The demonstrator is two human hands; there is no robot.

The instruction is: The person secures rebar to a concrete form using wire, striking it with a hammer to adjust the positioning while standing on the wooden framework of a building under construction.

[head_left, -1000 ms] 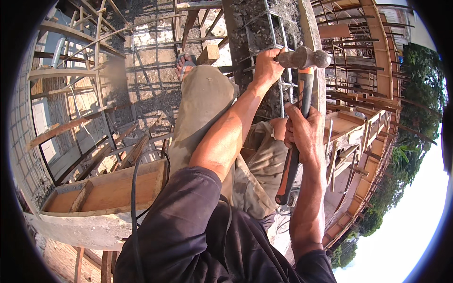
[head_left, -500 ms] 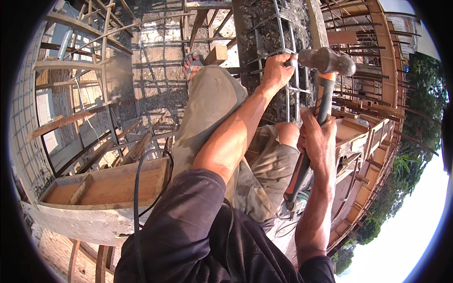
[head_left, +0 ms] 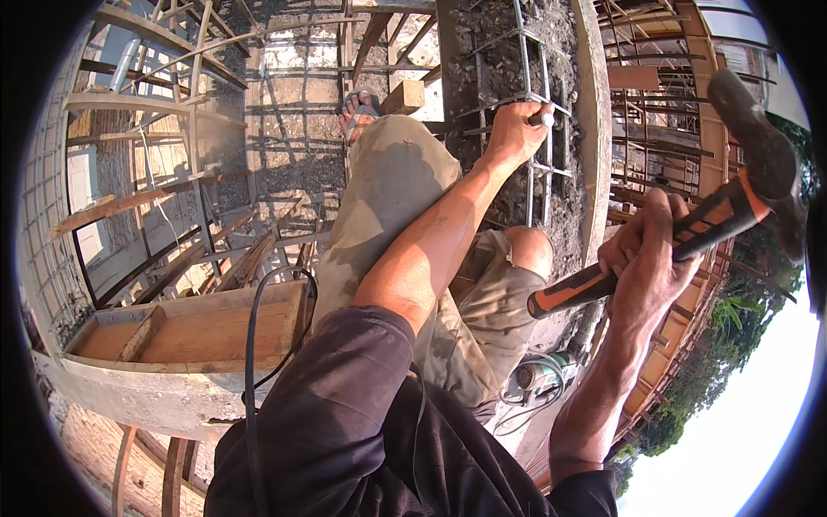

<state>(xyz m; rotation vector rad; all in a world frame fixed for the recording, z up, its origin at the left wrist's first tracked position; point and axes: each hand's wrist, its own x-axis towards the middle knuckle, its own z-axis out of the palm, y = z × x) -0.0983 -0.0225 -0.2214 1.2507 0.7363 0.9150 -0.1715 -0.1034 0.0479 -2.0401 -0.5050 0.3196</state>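
My left hand (head_left: 517, 133) is closed round a steel chisel (head_left: 543, 120). Only its bright round head shows; the rest is hidden by the fingers and by the downward angle. Below that fist runs a cage of steel rebar (head_left: 524, 60), set along a trough of rough grey concrete (head_left: 491, 43). Out to the right, my right hand (head_left: 650, 250) grips a hammer (head_left: 724, 215) by its black and orange handle. The dark steel hammer head is raised well away from the chisel, toward the right rim of the picture.
A board (head_left: 593, 129) edges the trough on the right. Near my right knee lies a green power tool (head_left: 538, 372) with a coiled cord. A wooden form box (head_left: 215, 332) stands at left, a black cable (head_left: 250, 362) beside it. Timber props and a rebar mesh (head_left: 289, 86) fill the left.
The hammer has swung up and to the right, away from the chisel, with my right hand still round its handle. My left hand has shifted only slightly and still holds the chisel.
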